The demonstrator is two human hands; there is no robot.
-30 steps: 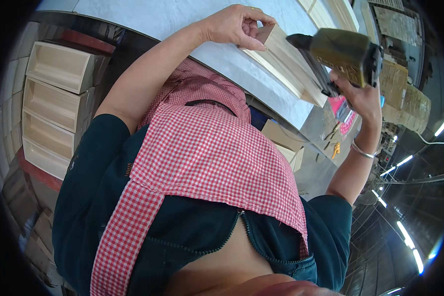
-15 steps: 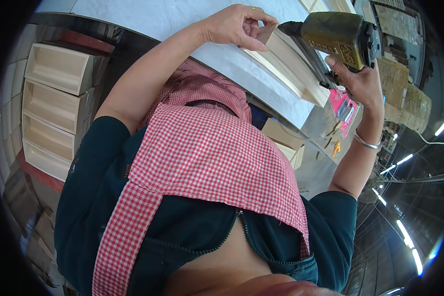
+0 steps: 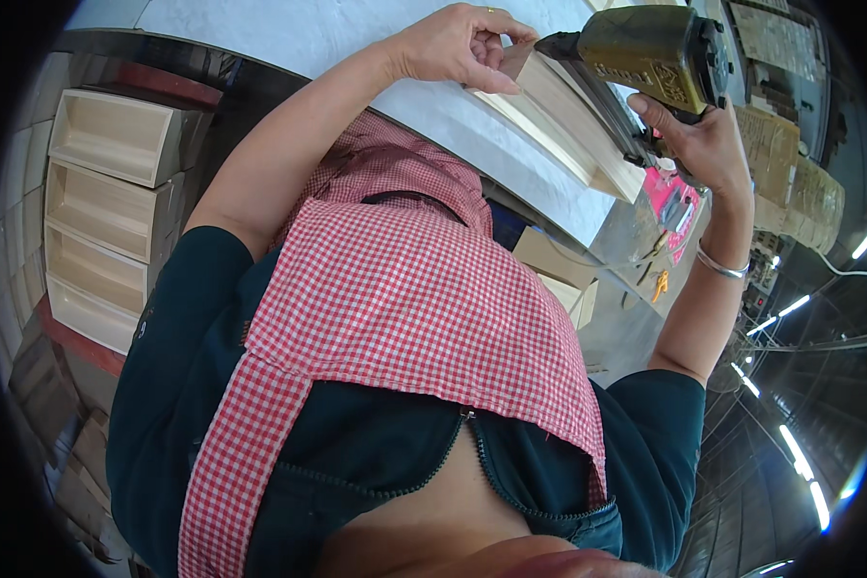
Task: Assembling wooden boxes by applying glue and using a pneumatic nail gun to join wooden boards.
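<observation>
My left hand (image 3: 458, 46) is closed on the far left end of a pale wooden box (image 3: 570, 114), thumb on the near side and fingers curled. The box is long and shallow and rests on the white-grey tabletop (image 3: 289, 39). In my right hand (image 3: 708, 149) is a dark olive nail gun (image 3: 641, 53), gripped by its handle. Its black nose sits at the box's end, right beside my left fingertips, and its magazine slants over the box. Whether the nose presses on the wood, I cannot tell.
Several pale wooden boxes (image 3: 106, 217) stand stacked at the left on a red base. Past the table's right end are a pink sheet (image 3: 660, 197), orange-handled tool (image 3: 660, 284) and an air hose. A cardboard carton (image 3: 552, 258) stands under the table edge. Wrapped stacks (image 3: 775, 164) stand far right.
The nail gun and my right hand have shifted slightly up and to the left. My left hand has moved a little the same way and still holds the box's end.
</observation>
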